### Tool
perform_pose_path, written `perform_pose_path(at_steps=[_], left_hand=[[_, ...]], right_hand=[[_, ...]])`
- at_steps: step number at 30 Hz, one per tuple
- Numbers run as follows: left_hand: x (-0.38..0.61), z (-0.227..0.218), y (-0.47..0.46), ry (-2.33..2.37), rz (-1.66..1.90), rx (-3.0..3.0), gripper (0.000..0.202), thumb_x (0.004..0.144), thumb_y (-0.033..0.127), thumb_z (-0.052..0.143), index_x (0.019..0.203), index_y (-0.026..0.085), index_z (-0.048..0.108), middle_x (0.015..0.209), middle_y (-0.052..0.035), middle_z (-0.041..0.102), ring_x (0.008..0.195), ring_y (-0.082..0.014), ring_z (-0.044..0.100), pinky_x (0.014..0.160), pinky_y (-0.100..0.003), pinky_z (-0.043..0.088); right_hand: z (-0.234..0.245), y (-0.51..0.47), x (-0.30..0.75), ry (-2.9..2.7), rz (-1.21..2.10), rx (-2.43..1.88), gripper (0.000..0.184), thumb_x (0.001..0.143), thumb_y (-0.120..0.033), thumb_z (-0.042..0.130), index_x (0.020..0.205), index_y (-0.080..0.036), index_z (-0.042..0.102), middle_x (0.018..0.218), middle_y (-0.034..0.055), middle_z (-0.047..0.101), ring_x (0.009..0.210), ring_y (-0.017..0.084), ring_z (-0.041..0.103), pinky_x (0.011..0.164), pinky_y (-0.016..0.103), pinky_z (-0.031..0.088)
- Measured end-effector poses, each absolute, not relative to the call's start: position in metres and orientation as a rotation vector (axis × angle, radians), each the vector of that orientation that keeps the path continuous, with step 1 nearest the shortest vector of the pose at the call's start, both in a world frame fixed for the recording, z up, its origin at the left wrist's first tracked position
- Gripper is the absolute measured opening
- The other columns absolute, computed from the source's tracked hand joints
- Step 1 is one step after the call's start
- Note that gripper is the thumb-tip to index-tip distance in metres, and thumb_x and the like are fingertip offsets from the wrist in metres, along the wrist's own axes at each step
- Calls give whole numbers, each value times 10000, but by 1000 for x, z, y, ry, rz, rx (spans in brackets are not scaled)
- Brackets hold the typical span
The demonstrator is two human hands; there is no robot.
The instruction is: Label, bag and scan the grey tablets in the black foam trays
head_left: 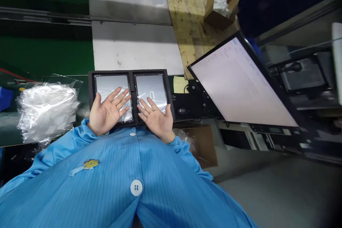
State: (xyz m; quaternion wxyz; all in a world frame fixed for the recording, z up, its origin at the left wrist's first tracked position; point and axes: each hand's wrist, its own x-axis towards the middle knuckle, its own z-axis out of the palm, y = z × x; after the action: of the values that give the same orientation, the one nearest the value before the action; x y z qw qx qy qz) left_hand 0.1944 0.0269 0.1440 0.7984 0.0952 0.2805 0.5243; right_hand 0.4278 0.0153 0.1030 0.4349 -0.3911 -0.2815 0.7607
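Note:
My left hand (107, 111) is open, palm up and fingers spread, over the left part of a black two-compartment tray (133, 82). My right hand (157, 117) is likewise open, palm up, over the tray's right part. Neither hand holds anything. In the left compartment lies a flat grey panel (112, 82) in clear plastic. A second flat grey panel (149, 82), wrapped the same way and bearing a small white label (152, 95), lies in the right compartment. Each hand covers the lower part of the panel beneath it.
A pile of clear plastic bags (48, 110) lies to the left. On the right stand a large lit monitor (240, 82), a dark mouse (182, 111) and yellow paper (180, 84). An open cardboard box (217, 19) sits on a wooden board (187, 17) behind. White boards (133, 46) lie beyond the tray.

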Motion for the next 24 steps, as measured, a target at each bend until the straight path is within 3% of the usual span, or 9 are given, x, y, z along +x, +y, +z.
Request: perform_pose_path(at_steps=[3, 9, 19, 24], left_hand=[[188, 141, 33, 599, 1077, 238, 754, 1057, 691, 200, 1395, 189, 652, 1591, -124, 512, 1486, -291, 478, 1036, -396, 581], [193, 140, 39, 599, 998, 282, 731, 1043, 711, 280, 1395, 193, 654, 1565, -131, 539, 1488, -294, 476, 1080, -416, 563], [222, 145, 31, 609, 1012, 305, 734, 1041, 719, 252, 1325, 201, 687, 1530, -125, 570, 1433, -277, 531, 1015, -377, 588], [239, 140, 30, 791, 1051, 524, 829, 976, 816, 270, 1440, 215, 604, 1580, -156, 508, 1491, -331, 461, 1151, -514, 497]], right_hand=[[120, 10, 415, -533, 1936, -845, 942, 866, -962, 289, 1458, -301, 605, 1623, 87, 514, 1516, 304, 454, 1194, 539, 429], [129, 0, 410, -388, 1950, -762, 958, 853, -959, 335, 1501, -289, 558, 1639, 101, 484, 1575, 298, 342, 1228, 547, 372], [135, 12, 436, -321, 2029, -698, 932, 912, -901, 329, 1573, -262, 484, 1641, 117, 478, 1579, 292, 341, 1228, 533, 374], [133, 23, 452, -475, 2066, -683, 890, 921, -877, 373, 1571, -279, 485, 1661, 105, 455, 1586, 303, 332, 1237, 554, 361]])
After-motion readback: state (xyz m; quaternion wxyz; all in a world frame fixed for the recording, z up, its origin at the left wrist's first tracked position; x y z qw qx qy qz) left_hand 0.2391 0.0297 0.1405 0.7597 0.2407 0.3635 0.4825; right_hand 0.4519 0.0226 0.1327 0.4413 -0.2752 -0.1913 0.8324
